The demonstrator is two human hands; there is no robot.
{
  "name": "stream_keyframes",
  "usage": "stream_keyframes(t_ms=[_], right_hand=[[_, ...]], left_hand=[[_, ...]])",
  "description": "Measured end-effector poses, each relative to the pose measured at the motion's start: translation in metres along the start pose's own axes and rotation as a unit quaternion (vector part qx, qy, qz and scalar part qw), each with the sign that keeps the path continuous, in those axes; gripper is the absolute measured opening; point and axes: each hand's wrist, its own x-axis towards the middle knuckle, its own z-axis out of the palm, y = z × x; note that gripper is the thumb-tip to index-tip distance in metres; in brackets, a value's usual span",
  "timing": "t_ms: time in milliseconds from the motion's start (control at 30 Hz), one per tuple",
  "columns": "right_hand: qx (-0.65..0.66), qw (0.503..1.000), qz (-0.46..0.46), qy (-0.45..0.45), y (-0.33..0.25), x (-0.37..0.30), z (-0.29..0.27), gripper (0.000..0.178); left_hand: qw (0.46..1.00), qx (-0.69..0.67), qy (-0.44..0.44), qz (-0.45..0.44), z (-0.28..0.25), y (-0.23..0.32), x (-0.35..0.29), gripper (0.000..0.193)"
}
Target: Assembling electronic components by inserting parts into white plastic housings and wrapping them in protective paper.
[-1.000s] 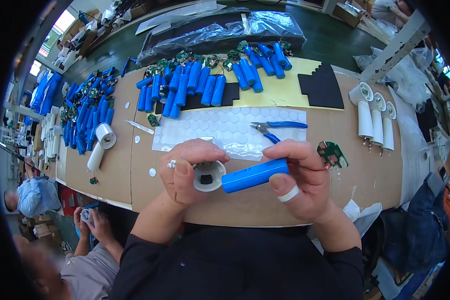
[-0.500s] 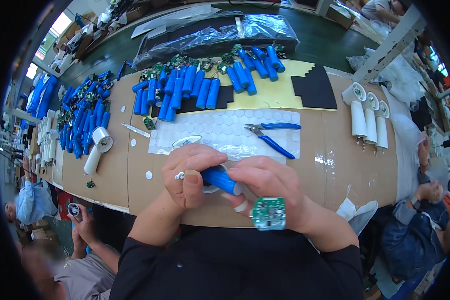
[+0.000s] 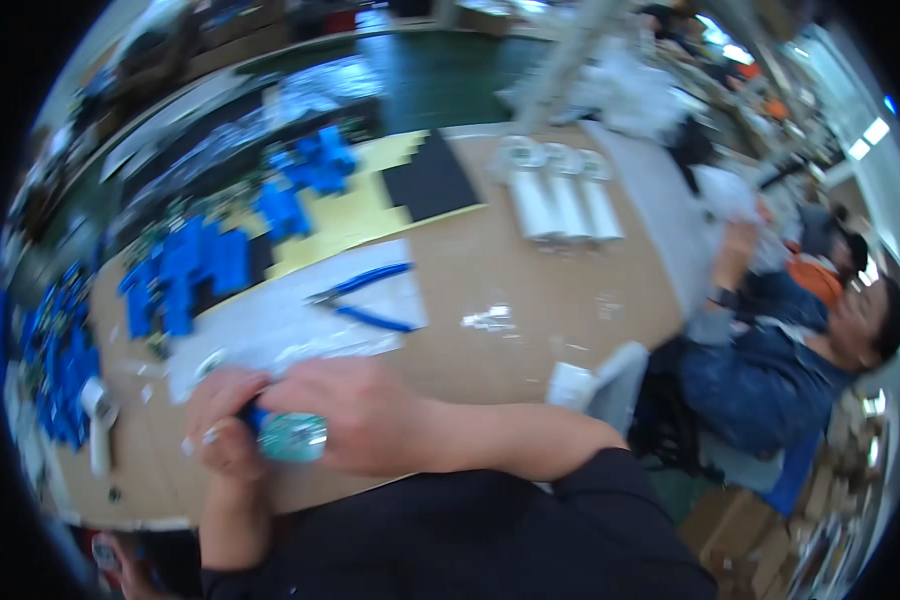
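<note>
My left hand [image 3: 227,425] is closed around a blue battery cell [image 3: 254,413], most of which my fingers hide. Pressed close beside it, my right hand [image 3: 355,415] is closed on the cell's other side, though motion blurs its fingers. A green circuit board [image 3: 293,438] hangs in front of the right hand, next to the cell. Just beyond both hands lies a white sheet [image 3: 270,325] of round stickers. On that sheet rest cutting pliers [image 3: 373,277] with blue handles, their jaws apart.
Blue cells with boards are grouped at the back [image 3: 200,258] and far left [image 3: 58,370]. A white tubular part [image 3: 100,440] lies near them. Several white handled parts [image 3: 537,208] stand back right, by a black foam piece [image 3: 432,178]. A co-worker [image 3: 760,350] sits at the right.
The whole view has swung to the right, so the table things appear farther left. My hands have drawn together over the cell, and the board now shows between them.
</note>
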Motion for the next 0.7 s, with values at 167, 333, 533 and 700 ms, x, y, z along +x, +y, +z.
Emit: stream_keyframes(t_ms=[167,333,533,700], right_hand=[[0.007,0.998,-0.054,0.024,0.002,0.002,0.015,0.024],[-0.005,0.999,-0.024,0.037,0.001,-0.004,0.006,0.025],[-0.001,0.998,-0.018,0.052,0.004,-0.011,0.006,0.024],[-0.023,0.994,-0.091,0.049,0.010,-0.008,0.007,0.020]], left_hand=[[0.998,0.021,-0.021,-0.052,-0.020,-0.018,-0.032,0.058],[0.995,-0.050,-0.014,-0.080,-0.005,-0.014,-0.026,0.059],[0.996,0.010,-0.005,-0.084,-0.005,-0.027,-0.039,0.058],[0.989,-0.046,-0.033,-0.138,-0.002,-0.013,-0.022,0.063]])
